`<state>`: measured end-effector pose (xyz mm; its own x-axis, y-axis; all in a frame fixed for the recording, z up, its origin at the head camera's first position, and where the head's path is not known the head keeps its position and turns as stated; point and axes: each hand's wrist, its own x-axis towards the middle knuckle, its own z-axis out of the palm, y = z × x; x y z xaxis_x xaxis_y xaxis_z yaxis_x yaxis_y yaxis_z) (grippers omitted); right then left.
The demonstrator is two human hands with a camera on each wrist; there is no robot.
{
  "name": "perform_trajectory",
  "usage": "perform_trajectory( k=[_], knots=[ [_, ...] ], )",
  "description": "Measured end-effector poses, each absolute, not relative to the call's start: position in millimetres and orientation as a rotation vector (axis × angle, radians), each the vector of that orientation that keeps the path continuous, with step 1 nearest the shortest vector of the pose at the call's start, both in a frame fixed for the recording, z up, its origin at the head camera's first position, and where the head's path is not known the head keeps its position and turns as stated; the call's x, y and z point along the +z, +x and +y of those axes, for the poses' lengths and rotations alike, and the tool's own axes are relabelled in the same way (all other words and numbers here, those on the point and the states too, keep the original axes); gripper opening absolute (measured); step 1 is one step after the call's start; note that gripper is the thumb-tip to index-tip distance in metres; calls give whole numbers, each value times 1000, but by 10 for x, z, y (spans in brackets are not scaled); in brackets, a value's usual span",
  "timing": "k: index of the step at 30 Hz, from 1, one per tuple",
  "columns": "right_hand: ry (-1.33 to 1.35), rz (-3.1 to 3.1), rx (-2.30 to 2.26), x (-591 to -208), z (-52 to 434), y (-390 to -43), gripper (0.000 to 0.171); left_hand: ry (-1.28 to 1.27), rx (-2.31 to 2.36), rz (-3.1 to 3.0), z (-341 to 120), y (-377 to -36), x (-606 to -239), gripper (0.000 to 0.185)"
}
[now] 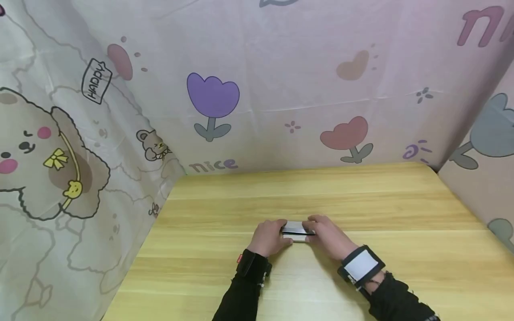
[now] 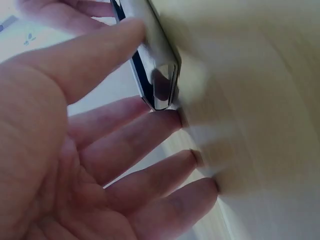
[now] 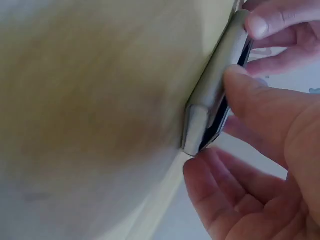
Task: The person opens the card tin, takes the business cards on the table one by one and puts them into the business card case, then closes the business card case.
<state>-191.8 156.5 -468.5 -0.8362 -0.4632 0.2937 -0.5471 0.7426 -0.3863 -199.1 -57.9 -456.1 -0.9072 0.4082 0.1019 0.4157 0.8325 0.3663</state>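
A small flat silver case with a dark glossy face (image 1: 296, 229) lies low over the wooden table (image 1: 305, 191), held at both ends. My left hand (image 1: 283, 234) pinches its left end: in the left wrist view the thumb (image 2: 95, 55) lies along the case (image 2: 159, 75) and the fingertips (image 2: 170, 120) touch under its corner. My right hand (image 1: 311, 229) pinches the right end: in the right wrist view the thumb (image 3: 250, 95) presses the case (image 3: 212, 107) and the fingers (image 3: 210, 170) curl under it. A pale strip (image 1: 299, 239) shows just below the case.
Printed fabric (image 1: 257, 89) with tulips, hearts and a bear walls the table at the back, left and right. Bare wood stretches around the hands. Both forearms wear dark sleeves, with a strapped band on each wrist (image 1: 361, 265).
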Motion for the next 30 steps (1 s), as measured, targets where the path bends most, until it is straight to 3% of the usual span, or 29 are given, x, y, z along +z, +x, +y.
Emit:
perform_trajectory(
  k=[10, 24, 30],
  knots=[
    [924, -2793, 743, -4648, 1643, -2055, 29, -619, -582, -3010, -539, -2072, -4581, 51],
    [893, -2744, 573, -4653, 1594, -2095, 12, -598, -538, -3024, -514, -2085, -4557, 48],
    [824, -2783, 652, -4631, 1579, -2145, 14, -592, -518, -3019, -518, -2095, -4551, 52]
  ],
)
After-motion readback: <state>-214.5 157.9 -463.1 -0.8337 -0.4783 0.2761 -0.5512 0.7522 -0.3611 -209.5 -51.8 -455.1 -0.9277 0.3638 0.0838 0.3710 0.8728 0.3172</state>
